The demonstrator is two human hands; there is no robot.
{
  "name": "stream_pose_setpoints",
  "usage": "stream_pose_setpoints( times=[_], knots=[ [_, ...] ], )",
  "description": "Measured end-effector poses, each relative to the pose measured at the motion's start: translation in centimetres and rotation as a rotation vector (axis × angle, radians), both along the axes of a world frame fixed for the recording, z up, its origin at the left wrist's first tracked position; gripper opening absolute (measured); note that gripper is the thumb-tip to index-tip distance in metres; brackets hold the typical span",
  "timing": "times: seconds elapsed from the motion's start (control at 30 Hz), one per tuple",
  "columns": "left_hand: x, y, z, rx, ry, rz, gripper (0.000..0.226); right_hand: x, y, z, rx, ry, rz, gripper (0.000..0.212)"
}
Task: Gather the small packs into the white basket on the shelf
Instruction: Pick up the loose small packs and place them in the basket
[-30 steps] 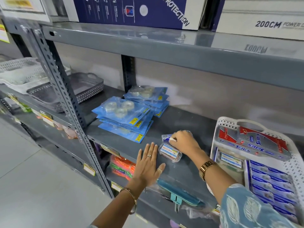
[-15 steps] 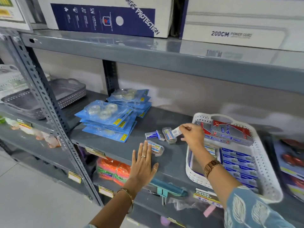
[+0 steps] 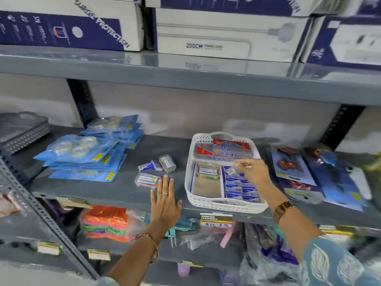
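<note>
A white basket (image 3: pixel 206 198) stands on the grey shelf (image 3: pixel 115 188), holding red and blue boxes and one small clear pack (image 3: pixel 207 170). My right hand (image 3: pixel 252 170) hovers over the basket, pinching a small clear pack (image 3: pixel 232 170) between thumb and fingers. Three small packs lie on the shelf left of the basket: one (image 3: pixel 146 179) just beyond my left fingertips, one (image 3: pixel 167 163) farther back, and a blue one (image 3: pixel 148 166) beside it. My left hand (image 3: pixel 165 201) rests flat on the shelf edge, fingers spread, holding nothing.
Stacked blue tape packs (image 3: pixel 82 155) lie at the shelf's left. Blue carded items (image 3: pixel 321 174) lie right of the basket. A grey basket (image 3: pixel 22 131) stands far left. Boxes (image 3: pixel 224 34) fill the upper shelf. Bagged goods (image 3: pixel 107 221) sit on the shelf below.
My right hand picked a small pack off the shelf and carried it right, over the white basket. My left hand stayed flat on the shelf edge. The camera view shifted right.
</note>
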State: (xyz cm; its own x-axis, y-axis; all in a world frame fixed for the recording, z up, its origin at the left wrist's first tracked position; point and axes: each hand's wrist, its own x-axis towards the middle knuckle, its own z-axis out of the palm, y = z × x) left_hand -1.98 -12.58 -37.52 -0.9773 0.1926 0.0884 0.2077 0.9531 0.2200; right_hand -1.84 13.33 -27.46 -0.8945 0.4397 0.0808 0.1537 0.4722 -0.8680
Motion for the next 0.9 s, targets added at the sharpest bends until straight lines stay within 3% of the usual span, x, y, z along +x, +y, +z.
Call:
stream_pose_setpoints(
  times=[0.1,0.17,0.37,0.47,0.63,0.73,0.9],
  knots=[
    [0.4,0.9,0.3,0.052,-0.025,-0.005,0.066,1.3,2.5,-0.8,-0.099,-0.108,-0.013,0.018],
    [0.4,1.2,-0.1,0.073,-0.025,0.018,0.067,2.1,3.4,-0.9,-0.148,-0.131,-0.011,0.001],
    [0.5,1.6,-0.4,0.092,-0.042,0.029,0.066,3.1,4.0,-1.3,0.047,-0.205,-0.092,0.032],
    [0.6,1.5,-0.5,0.102,-0.031,0.019,0.065,3.1,3.6,-1.5,0.094,-0.248,-0.107,0.011],
    [0.5,1.4,-1.1,0.072,-0.002,0.023,0.077,3.0,3.3,-1.3,0.128,-0.244,-0.107,0.002],
    [0.3,1.3,-1.4,0.100,0.024,0.019,0.089,2.6,3.7,-1.1,0.138,-0.273,-0.069,0.020],
    [0.1,1.4,-1.8,0.121,0.034,0.022,0.086,2.0,3.6,-0.8,0.209,-0.425,0.019,0.041]
  ],
)
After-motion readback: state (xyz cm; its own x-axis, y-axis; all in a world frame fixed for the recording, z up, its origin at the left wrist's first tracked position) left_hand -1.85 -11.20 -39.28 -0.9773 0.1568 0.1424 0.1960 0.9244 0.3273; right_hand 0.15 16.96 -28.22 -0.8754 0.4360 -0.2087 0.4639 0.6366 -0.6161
